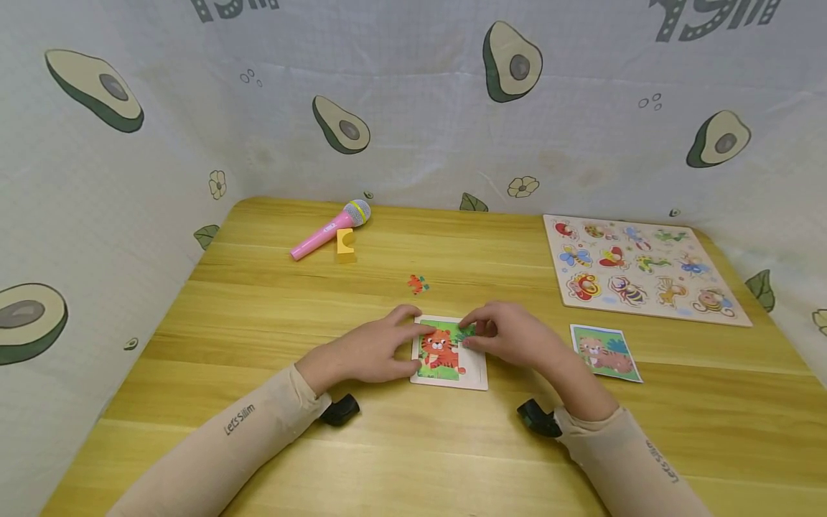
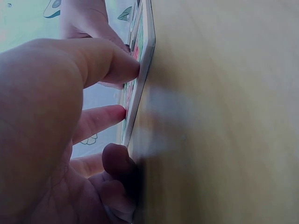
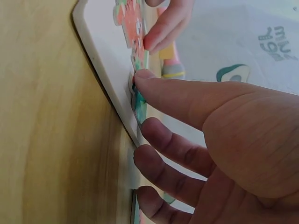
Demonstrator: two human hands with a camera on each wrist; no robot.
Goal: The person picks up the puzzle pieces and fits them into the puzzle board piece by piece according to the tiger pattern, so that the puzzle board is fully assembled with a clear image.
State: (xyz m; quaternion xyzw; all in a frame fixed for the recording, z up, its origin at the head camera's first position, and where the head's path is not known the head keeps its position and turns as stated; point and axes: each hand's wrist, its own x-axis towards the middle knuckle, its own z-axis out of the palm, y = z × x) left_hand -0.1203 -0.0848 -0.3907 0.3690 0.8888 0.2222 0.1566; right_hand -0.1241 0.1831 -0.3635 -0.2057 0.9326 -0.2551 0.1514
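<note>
In the head view a small tiger jigsaw puzzle (image 1: 439, 352) lies in a white-framed tray (image 1: 474, 375) between both hands. The left hand (image 1: 371, 350) rests on the tray's left side; its thumb touches the lower left and an extended finger presses the assembled part. At the upper right, the right hand (image 1: 517, 336) pinches a green puzzle piece (image 3: 139, 105) between thumb and forefinger, against the tray. The tray's lower right shows bare white. Beyond the tray lies a loose orange and teal puzzle piece (image 1: 417, 285).
A tiger picture card (image 1: 606, 352) lies right of the right hand, with an insect puzzle board (image 1: 646, 269) behind it. Toward the back left are a pink microphone (image 1: 332, 228) and a yellow block (image 1: 345, 246). A patterned curtain (image 1: 420, 108) surrounds the wooden table (image 1: 258, 301).
</note>
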